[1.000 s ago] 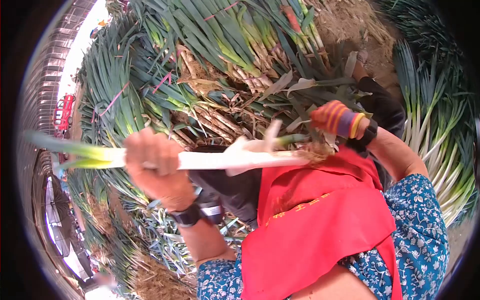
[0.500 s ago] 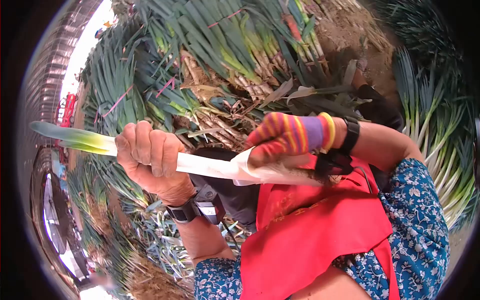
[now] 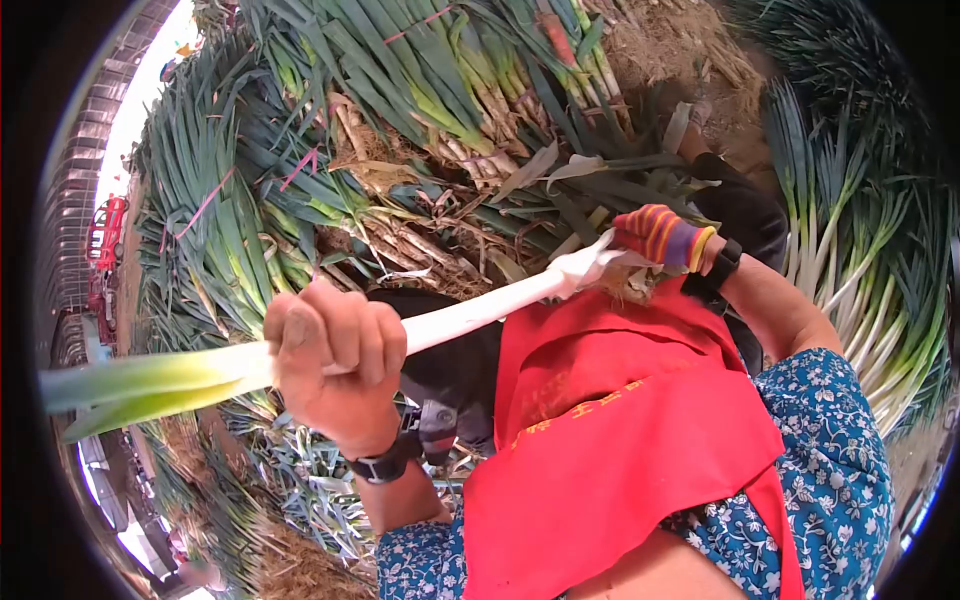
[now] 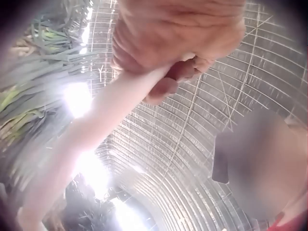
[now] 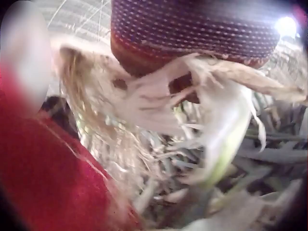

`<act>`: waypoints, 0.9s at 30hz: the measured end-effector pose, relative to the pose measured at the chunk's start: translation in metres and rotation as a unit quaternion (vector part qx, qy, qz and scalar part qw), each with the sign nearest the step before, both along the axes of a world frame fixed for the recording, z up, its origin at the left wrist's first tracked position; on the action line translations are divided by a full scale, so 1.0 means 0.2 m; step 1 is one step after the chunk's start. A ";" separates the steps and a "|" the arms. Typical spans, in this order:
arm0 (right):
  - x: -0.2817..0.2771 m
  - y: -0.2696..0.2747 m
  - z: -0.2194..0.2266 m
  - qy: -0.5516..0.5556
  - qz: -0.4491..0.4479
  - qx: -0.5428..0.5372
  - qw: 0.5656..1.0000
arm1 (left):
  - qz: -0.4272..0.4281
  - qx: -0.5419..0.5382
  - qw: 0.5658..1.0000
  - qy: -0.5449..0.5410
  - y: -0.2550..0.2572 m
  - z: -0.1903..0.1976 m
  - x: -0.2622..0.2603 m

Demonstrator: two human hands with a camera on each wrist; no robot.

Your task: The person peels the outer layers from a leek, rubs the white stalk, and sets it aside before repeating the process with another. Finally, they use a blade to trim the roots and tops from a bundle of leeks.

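The bare left hand [image 3: 335, 365] is curled tight around the middle of a long white-stalked green onion [image 3: 470, 312], whose green leaves stick out past its outer side. The right hand [image 3: 660, 238], in a striped knitted glove, pinches the stalk's rooted end, where loose pale skin hangs. Beyond both hands lie heaped bundles of green onions [image 3: 400, 100]; beneath them is a red apron [image 3: 620, 420].

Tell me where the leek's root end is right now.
In the head view, the root end is right of centre, pinched by the gloved right hand just above the red apron.
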State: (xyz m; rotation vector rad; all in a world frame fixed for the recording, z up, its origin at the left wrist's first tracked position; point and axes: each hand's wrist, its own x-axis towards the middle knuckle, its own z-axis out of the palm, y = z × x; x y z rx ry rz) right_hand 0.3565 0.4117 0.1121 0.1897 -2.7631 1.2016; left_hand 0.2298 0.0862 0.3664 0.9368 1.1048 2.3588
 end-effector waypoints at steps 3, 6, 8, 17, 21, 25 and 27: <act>0.23 0.38 -0.36 -0.160 -0.039 0.164 0.973 | 0.229 0.045 0.972 0.016 -0.21 0.14 0.00; 0.34 0.49 -0.34 -0.112 -0.037 0.202 0.972 | 0.064 0.065 0.995 0.026 -0.46 0.42 -0.09; 0.19 0.38 -0.15 -0.164 -0.127 0.264 0.942 | 0.080 0.071 0.993 0.046 -0.41 0.42 -0.13; -0.18 -0.18 0.74 0.073 -0.046 0.007 0.996 | 0.193 0.036 0.974 -0.113 -0.18 0.13 -0.22; -0.17 -0.42 0.92 0.139 0.041 0.031 0.989 | 0.171 0.015 0.977 -0.124 -0.14 0.12 -0.20; -0.28 -0.32 0.68 0.221 0.120 0.084 0.964 | 0.203 0.018 0.970 -0.134 -0.10 0.11 -0.19; -0.27 -0.21 0.48 0.210 0.047 0.061 0.975 | 0.247 0.008 0.954 -0.171 -0.12 0.07 -0.19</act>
